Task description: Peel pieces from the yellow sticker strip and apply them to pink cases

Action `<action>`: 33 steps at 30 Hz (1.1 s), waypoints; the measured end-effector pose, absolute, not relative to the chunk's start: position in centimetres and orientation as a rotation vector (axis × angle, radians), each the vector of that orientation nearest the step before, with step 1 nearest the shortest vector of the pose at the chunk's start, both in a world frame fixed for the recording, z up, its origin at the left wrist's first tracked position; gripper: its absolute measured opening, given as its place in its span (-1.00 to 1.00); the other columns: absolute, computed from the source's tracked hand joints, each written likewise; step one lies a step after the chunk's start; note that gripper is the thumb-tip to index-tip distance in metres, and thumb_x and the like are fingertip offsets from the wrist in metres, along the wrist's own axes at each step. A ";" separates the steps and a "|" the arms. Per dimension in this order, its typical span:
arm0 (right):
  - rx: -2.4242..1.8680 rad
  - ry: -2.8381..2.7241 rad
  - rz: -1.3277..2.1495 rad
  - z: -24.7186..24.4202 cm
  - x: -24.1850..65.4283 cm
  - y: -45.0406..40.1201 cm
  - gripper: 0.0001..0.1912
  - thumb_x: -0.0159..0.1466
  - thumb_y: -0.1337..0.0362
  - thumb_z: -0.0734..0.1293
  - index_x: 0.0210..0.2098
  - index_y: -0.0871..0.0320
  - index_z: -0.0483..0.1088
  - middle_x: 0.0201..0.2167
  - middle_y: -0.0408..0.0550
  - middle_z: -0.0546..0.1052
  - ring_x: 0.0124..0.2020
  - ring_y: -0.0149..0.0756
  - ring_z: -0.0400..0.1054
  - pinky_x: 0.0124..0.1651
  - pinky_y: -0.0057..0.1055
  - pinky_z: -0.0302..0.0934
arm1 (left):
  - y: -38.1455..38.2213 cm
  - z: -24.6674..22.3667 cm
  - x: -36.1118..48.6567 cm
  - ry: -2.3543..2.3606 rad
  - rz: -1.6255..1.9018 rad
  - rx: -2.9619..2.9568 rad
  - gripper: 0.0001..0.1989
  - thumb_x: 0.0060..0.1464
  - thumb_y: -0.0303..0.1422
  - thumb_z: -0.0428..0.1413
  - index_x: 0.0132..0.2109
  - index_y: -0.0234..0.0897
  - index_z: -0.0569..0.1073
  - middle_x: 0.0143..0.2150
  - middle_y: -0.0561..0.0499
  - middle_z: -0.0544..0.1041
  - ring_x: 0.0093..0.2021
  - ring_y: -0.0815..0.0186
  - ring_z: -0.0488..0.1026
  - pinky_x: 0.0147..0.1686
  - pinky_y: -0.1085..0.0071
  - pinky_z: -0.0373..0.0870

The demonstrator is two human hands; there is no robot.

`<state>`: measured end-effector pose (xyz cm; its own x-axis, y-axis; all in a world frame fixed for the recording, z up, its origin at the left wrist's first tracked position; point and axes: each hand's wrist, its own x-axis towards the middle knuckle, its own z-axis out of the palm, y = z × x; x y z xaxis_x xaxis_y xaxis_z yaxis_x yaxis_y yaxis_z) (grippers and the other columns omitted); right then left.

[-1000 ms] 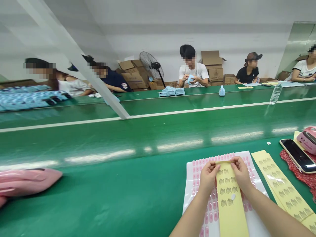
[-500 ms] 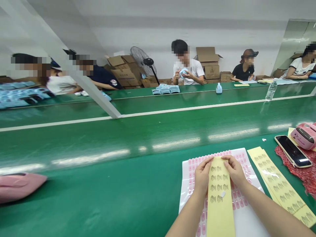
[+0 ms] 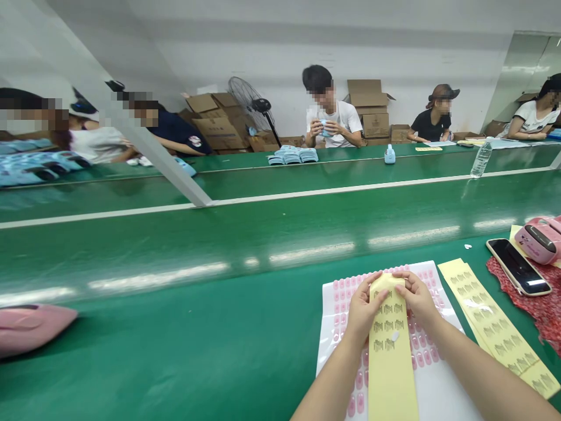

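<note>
Both my hands grip the top end of a long yellow label strip (image 3: 391,374) printed with small dark text blocks. My left hand (image 3: 363,307) pinches its left edge, the thumb lying over the top labels. At the right edge my right hand (image 3: 418,298) is closed, thumb in front and fingers behind. A small white oval piece (image 3: 395,336) sits on the strip's face. Beneath it lies a white sheet (image 3: 438,397) with rows of pink oval stickers (image 3: 423,358). What my fingertips touch behind the strip is hidden.
More yellow label strips (image 3: 491,321) lie at the right, beside a phone (image 3: 519,266) on red mesh (image 3: 521,301) and a pink device (image 3: 541,240). Left stands a pink object (image 3: 35,328). A bottle (image 3: 481,159) and a slanted white post (image 3: 162,146) are farther off; co-workers sit opposite.
My left thumb has moved inward over the top labels. The strip's top end now bends between my hands and has come up slightly in view.
</note>
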<state>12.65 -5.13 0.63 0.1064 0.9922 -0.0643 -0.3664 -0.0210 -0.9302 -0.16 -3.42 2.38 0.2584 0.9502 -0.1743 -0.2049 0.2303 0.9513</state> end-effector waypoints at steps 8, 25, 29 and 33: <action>-1.080 -0.799 1.289 0.6 12.4 -4.9 -0.62 -0.09 0.12 0.39 -0.31 0.14 0.33 -0.62 -0.22 0.42 -0.63 -0.45 0.22 -0.60 -0.52 0.08 | -3.3 2.3 -0.2 1.022 1.003 1.090 -0.49 -0.24 -0.15 0.22 -0.11 -0.27 0.36 -0.12 -0.11 0.42 -0.19 0.16 0.40 -0.32 0.37 0.39; -1.120 -0.815 1.335 0.8 12.4 -5.0 -0.55 -0.08 0.08 0.39 -0.25 0.15 0.31 -0.65 -0.24 0.40 -0.64 -0.42 0.25 -0.60 -0.49 0.11 | -3.0 2.1 -0.1 0.985 1.083 0.981 -0.53 -0.39 -0.19 0.29 -0.30 -0.27 0.32 -0.40 0.04 0.39 -0.44 0.33 0.37 -0.45 0.44 0.35; -1.145 -0.804 1.346 1.0 12.4 -5.0 -0.56 -0.11 0.08 0.41 -0.29 0.15 0.33 -0.64 -0.23 0.40 -0.62 -0.39 0.27 -0.58 -0.47 0.13 | -3.1 2.0 -0.1 1.019 1.117 0.984 -0.54 -0.37 -0.15 0.28 -0.31 -0.27 0.34 -0.41 0.05 0.38 -0.45 0.33 0.36 -0.47 0.45 0.33; -1.162 -0.793 1.339 1.3 12.4 -5.1 -0.62 -0.13 0.06 0.41 -0.40 0.15 0.34 -0.64 -0.21 0.40 -0.61 -0.38 0.27 -0.55 -0.44 0.14 | -3.1 1.6 0.0 1.077 1.132 1.108 -0.60 -0.27 -0.10 0.21 -0.31 -0.27 0.39 -0.38 -0.02 0.40 -0.38 0.25 0.38 -0.39 0.35 0.36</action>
